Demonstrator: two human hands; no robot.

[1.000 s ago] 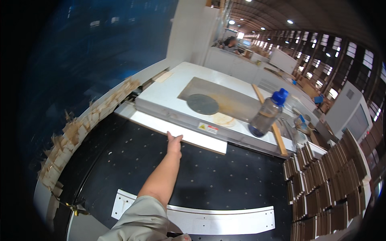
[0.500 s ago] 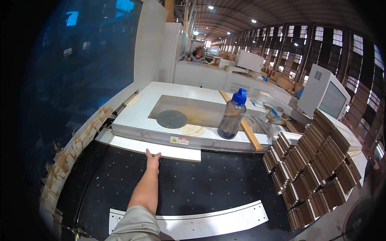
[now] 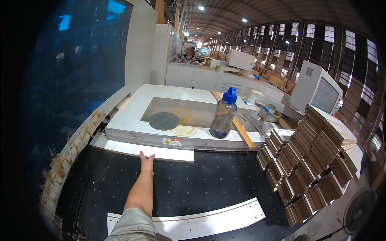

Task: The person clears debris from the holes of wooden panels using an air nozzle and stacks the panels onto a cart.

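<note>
My left hand [image 3: 147, 160] reaches forward over the black table. Its thumb and fingers are spread apart and touch the near edge of a long white board [image 3: 173, 155]. This board lies along the front of the white machine bed, its left end close to the machine housing. Closer to me, a second white strip panel [image 3: 217, 217] with small holes and a groove lies on the table, partly covered by my sleeve [image 3: 134, 225]. My right hand is out of view.
Stacked brown-edged panels [image 3: 309, 168] rise on the right. A blue-capped bottle [image 3: 222, 118] and a wooden strip [image 3: 243, 132] rest on the white machine bed [image 3: 124, 106]. Frayed strips [image 3: 76, 140] line the blue-windowed housing at left. Farther back are a monitor [image 3: 317, 88] and a seated person [image 3: 188, 56].
The view has swung slightly to the right, so everything sits a little farther left. My left hand stays against the board's near edge, and the board has not visibly moved.
</note>
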